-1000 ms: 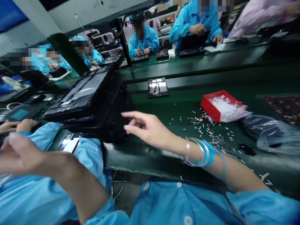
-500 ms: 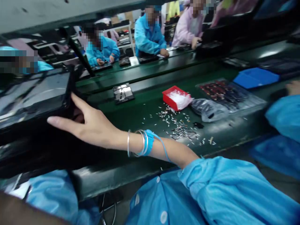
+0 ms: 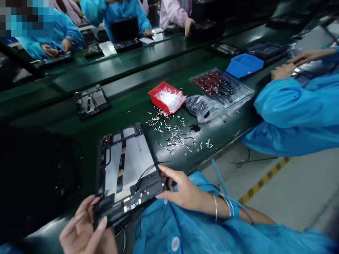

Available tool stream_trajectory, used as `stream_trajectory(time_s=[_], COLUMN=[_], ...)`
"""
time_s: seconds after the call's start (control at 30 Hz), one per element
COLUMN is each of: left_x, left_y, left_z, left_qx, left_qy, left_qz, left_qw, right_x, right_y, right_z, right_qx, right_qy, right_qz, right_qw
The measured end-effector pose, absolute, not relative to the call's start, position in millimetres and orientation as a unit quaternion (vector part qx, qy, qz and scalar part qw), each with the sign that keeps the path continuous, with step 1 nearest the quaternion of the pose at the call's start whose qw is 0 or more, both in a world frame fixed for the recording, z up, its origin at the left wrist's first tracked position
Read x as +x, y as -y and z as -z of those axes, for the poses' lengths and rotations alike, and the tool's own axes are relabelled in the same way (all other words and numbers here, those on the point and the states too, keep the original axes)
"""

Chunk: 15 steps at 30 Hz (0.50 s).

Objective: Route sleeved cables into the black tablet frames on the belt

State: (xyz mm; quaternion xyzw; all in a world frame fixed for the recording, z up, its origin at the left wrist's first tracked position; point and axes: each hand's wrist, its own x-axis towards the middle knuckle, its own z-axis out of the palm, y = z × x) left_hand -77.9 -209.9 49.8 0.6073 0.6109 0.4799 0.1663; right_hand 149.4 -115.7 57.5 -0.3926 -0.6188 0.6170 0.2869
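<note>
An opened tablet (image 3: pixel 135 155), with silver battery plates, a dark ribbon strip and a thin black cable, lies tilted between my hands at the bench's front edge. My right hand (image 3: pixel 180 187) pinches its lower right edge, thumb below and fingers at the side. At the lower left corner is my left hand (image 3: pixel 87 225), its thumb over the front edge and its fingers by the left side. Farther back, a second, smaller-looking opened device (image 3: pixel 92 100) rests on the green bench.
Scattered small white pieces (image 3: pixel 174 134) lie before a red bin (image 3: pixel 161 102). Beyond are a clear plastic bag (image 3: pixel 202 107), a tray of red and black parts (image 3: pixel 222 86) and a blue bin (image 3: pixel 245 65). A dark stack (image 3: pixel 34 169) stands left; a co-worker's sleeve (image 3: pixel 296 106) is right.
My right hand was at the dark stack on the left; now it grips an opened tablet in front of me. My left hand has come onto the tablet's corner. The view has shifted.
</note>
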Motion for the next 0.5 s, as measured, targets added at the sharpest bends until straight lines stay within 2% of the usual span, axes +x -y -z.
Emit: stream_trajectory(time_s=[0.07,0.13,0.3,0.37,0.5], left_x=[-56,-43,-39,-40,-45], left_y=[213,214,218,219,208], left_z=[-39,-35,-44,-53,-75], left_qx=[0.447,0.334,0.322,0.370,0.521], left_qy=[-0.648,-0.658,-0.660,-0.682,-0.713], left_qz=[-0.573,-0.615,-0.576,-0.527,-0.420], left_qw=[0.228,0.280,0.359,0.347,0.207], right_x=[168,191,227,225,211], right_y=[109,97,65,55,43], right_z=[-53,-52,-54,-51,-47], right_qx=[-0.412,-0.430,-0.606,-0.634,-0.620], right_qy=[0.673,0.733,0.738,0.748,0.783], right_qz=[-0.574,-0.504,-0.236,-0.140,-0.030], right_qw=[0.220,0.153,0.180,0.137,0.031])
